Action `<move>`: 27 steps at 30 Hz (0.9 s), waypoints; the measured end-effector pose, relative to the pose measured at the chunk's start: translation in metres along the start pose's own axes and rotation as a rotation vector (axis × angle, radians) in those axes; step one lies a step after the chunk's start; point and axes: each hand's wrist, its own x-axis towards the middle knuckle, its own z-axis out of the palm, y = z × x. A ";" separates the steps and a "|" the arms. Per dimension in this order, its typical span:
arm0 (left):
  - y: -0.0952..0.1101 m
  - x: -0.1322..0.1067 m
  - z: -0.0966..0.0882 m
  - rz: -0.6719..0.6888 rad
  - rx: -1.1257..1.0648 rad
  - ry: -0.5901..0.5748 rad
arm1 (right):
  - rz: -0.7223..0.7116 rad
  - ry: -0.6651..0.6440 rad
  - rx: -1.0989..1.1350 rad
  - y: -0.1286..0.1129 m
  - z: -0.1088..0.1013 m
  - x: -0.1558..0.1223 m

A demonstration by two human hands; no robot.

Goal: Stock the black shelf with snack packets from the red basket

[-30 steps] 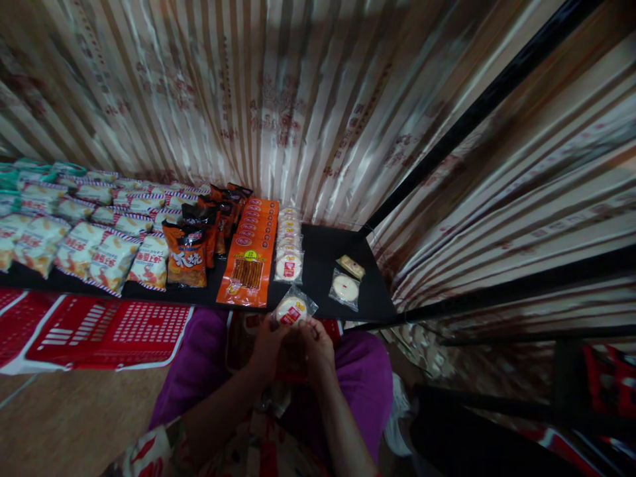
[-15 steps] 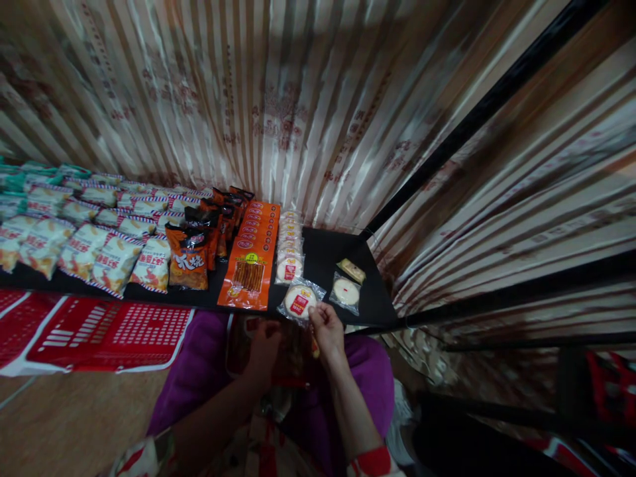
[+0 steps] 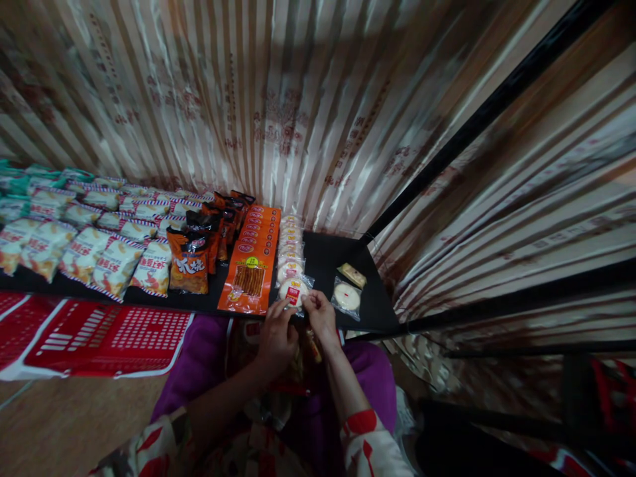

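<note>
A round white rice cracker in a clear wrapper with a red label (image 3: 293, 291) lies at the near end of a row of similar wrapped crackers (image 3: 291, 246). My right hand (image 3: 320, 317) pinches its wrapper at the right edge. At the lower left edge, my left hand (image 3: 276, 334) touches the same wrapper with its fingertips. Left of the row lies a flat orange snack packet (image 3: 250, 258). To the right, another wrapped cracker, face plain (image 3: 346, 296), and a small yellowish packet (image 3: 352, 274) rest on the black shelf (image 3: 322, 255).
Orange-black snack bags (image 3: 189, 262) and many white bags (image 3: 116, 265) line the shelf's left. Red baskets (image 3: 109, 334) stand below. A bag of snacks (image 3: 293, 368) sits on my lap. A dark pole (image 3: 447, 159) slants before the striped curtain (image 3: 278, 119).
My right hand has carried the cracker left and up to the row's near end. My left hand has risen from the lap bag to the cracker's lower edge.
</note>
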 end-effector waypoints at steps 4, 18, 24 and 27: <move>-0.009 0.004 0.008 0.014 0.041 -0.050 | -0.015 -0.008 -0.025 -0.008 0.003 0.004; -0.015 0.013 0.017 -0.032 0.107 -0.108 | -0.075 0.041 -0.230 -0.004 0.007 0.022; -0.014 0.014 0.017 -0.028 0.127 -0.120 | -0.095 0.069 -0.338 -0.004 0.008 0.026; -0.014 0.015 0.016 -0.037 0.133 -0.129 | -0.094 0.075 -0.377 -0.002 0.009 0.027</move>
